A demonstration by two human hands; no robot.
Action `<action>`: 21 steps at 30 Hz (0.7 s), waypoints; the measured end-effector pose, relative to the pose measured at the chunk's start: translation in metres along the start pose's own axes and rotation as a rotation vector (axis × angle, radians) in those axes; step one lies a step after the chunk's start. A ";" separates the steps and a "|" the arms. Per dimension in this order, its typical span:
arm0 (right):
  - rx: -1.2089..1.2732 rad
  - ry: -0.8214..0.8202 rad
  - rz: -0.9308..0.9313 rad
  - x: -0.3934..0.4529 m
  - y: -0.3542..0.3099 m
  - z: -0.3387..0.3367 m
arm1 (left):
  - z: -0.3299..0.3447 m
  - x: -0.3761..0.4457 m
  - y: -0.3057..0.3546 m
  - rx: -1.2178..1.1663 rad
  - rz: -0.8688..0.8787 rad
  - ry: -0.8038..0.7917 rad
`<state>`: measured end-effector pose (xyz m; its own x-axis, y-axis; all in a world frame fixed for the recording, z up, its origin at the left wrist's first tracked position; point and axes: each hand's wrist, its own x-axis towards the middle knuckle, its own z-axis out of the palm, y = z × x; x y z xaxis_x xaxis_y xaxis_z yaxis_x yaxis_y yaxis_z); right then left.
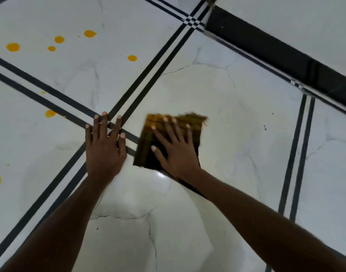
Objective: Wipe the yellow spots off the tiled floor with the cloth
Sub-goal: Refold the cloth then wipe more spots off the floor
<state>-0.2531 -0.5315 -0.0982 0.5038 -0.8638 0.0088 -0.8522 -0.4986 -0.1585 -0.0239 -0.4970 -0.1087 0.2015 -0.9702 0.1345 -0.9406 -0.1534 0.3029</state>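
Cloth [169, 142] lies flat on the floor [237, 134] under the right hand [175, 148], near the crossing of the dark tile lines.

Right hand's fingers are spread wide, palm pressed onto the cloth, pinching nothing; the cloth is a dark, roughly square fold with yellow-brown stripes and a frayed far edge. Left hand [104, 146] rests open just beside it, fingers splayed on the bare glossy tile across the double black lines. Round yellow spots [59, 39] dot the white marbled tiles towards the floor's far left corner and along its left edge, well apart from the cloth.
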 end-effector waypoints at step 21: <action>0.031 0.119 0.097 0.082 0.008 0.014 | 0.006 0.000 0.001 0.017 0.001 0.019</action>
<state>-0.2162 -0.6053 -0.1122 0.3974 -0.9112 0.1087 -0.8903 -0.4116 -0.1949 -0.0261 -0.4982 -0.1144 0.2053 -0.9668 0.1525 -0.9453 -0.1555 0.2868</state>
